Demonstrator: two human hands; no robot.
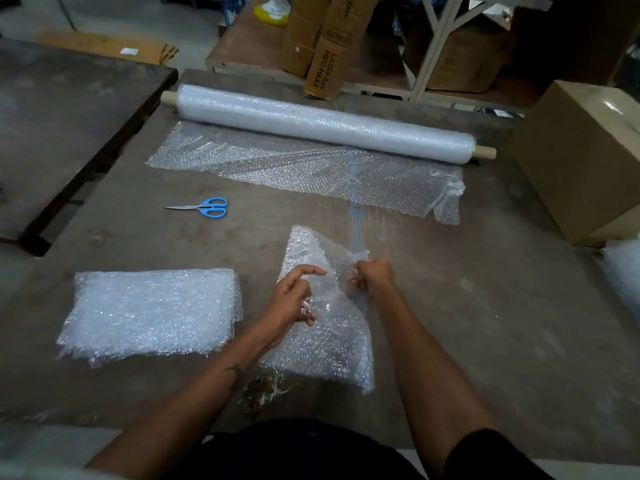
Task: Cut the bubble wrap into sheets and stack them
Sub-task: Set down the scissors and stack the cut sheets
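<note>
Plastic bubble wrap is lying in three places in the head view, the only view you have. You are holding a cut sheet [325,306] in front of you, just above the surface [485,323]. Your left hand [294,299] is gripping its near-left part with curled fingers, the index finger pointing out over the sheet. Your right hand [374,275] is pinching its upper right edge with closed fingers. The sheet is partly lifted and creased between both hands, and its lower corner is resting on the surface.

To your left, the stack of sheets [152,313] is lying flat, just beside the sheet in your hands. At the far side, the roll [325,124] is lying across the surface with a loose length [311,171] unrolled toward you. The scissors [207,207] are lying closed, well apart from both hands, between the stack and the unrolled length.

I judge that you are straightening a freshly cut sheet before stacking it. The next move is asking you to carry it left, to line its edges with the stack and to lay it flat without folding.

For room, bare surface is open between the sheet and the stack. On the right, a cardboard box [581,157] is standing close to the roll end. On the left, a gap is separating this surface from a second table [62,109].
</note>
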